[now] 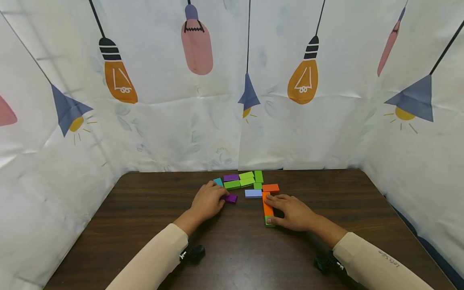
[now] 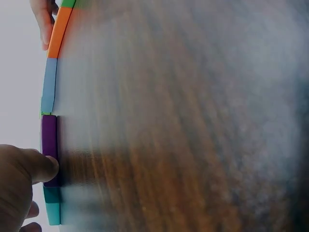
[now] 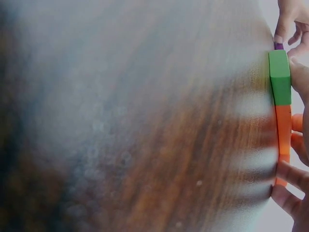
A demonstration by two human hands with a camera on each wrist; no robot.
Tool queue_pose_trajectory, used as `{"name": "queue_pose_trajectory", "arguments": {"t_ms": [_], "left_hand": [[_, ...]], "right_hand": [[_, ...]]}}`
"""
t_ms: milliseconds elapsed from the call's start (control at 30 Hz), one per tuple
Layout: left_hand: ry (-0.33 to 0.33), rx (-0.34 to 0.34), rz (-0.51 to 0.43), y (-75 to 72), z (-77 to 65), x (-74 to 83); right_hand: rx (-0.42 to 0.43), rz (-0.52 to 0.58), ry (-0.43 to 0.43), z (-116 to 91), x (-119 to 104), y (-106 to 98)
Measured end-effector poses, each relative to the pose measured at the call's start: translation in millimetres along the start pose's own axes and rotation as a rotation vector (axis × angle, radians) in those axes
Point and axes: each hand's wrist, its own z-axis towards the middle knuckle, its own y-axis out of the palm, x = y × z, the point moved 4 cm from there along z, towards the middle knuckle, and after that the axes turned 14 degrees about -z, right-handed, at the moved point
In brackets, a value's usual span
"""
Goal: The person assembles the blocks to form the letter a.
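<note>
My left hand (image 1: pixel 206 202) pinches a purple block (image 1: pixel 231 198) lying on the table; in the left wrist view the thumb presses the near side of this purple block (image 2: pixel 49 137), while the other fingers are partly hidden. The right hand (image 1: pixel 294 212) rests on the right side of a line of blocks. Its extended fingers touch an orange block (image 1: pixel 267 208), and the thumb is against a green block (image 1: pixel 270 224) at the near end. Between the hands lies a light blue block (image 1: pixel 253 193), its right end beside the orange one.
Behind the hands lie a teal block (image 1: pixel 218 182), another purple block (image 1: pixel 230 177) and several green blocks (image 1: pixel 247 182). A second orange block (image 1: pixel 270 188) lies crosswise at the right. The dark wooden table (image 1: pixel 246 257) ends at a patterned white cloth (image 1: pixel 224 129).
</note>
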Motion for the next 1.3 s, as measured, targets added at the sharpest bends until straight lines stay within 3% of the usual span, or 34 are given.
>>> {"name": "queue_pose_trajectory", "arguments": {"t_ms": [433, 1300], "left_hand": [[0.008, 0.043, -0.034, 1.7, 4.7, 0.9], [-0.018, 0.034, -0.008, 11.3, 22.9, 10.9]], "right_hand": [[-0.009, -0.003, 0.009, 0, 1, 1], [0.006, 0.006, -0.001, 0, 1, 1]]}}
